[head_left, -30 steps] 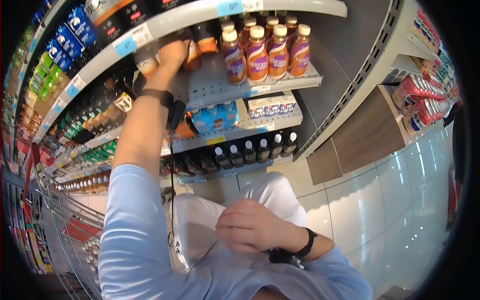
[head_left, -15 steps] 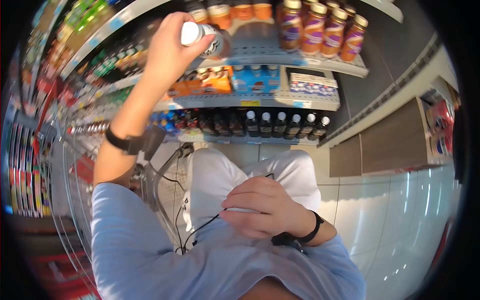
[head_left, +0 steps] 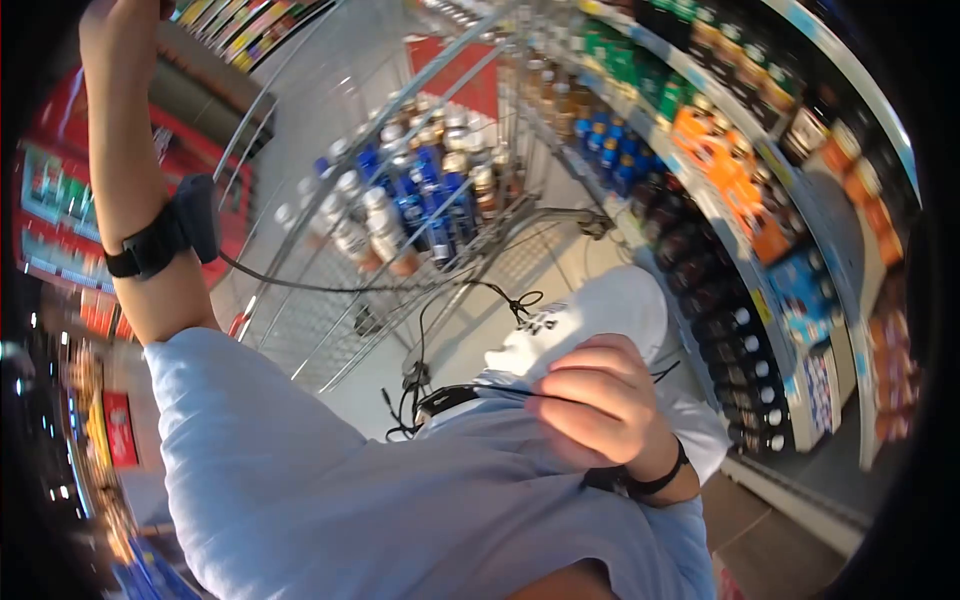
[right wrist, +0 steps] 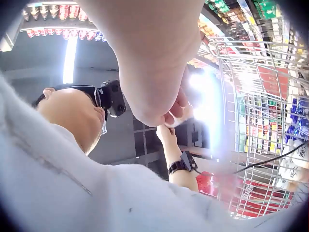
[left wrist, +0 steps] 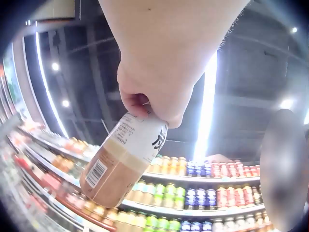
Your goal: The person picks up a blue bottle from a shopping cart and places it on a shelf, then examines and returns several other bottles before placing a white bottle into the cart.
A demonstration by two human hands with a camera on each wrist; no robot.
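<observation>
My left hand [head_left: 120,30] is raised at the upper left of the head view, partly cut off by its edge. In the left wrist view the fingers grip the top of a drink bottle [left wrist: 123,159], white above and brown below with a barcode; it hangs tilted, its cap hidden by the hand. My right hand [head_left: 600,400] rests in front of the shirt, its fingers loosely curled. A thin black cable [head_left: 500,388] runs to these fingers and overlaps them. Beside the left arm stands a wire shopping cart [head_left: 330,310] holding blue bottles [head_left: 430,200] and white-and-brown bottles [head_left: 385,230].
Drink shelves [head_left: 790,190] line the right side, with dark bottles [head_left: 715,320] on the lowest level and orange packs [head_left: 735,180] above. A cable [head_left: 330,288] runs from the left wrist camera across the cart's side. Red displays [head_left: 230,210] stand beyond the cart.
My left hand took a bottle from the shelf and carried it left and up. The view has swung toward the cart, so the shelves now appear on the right. The right hand stays at the torso.
</observation>
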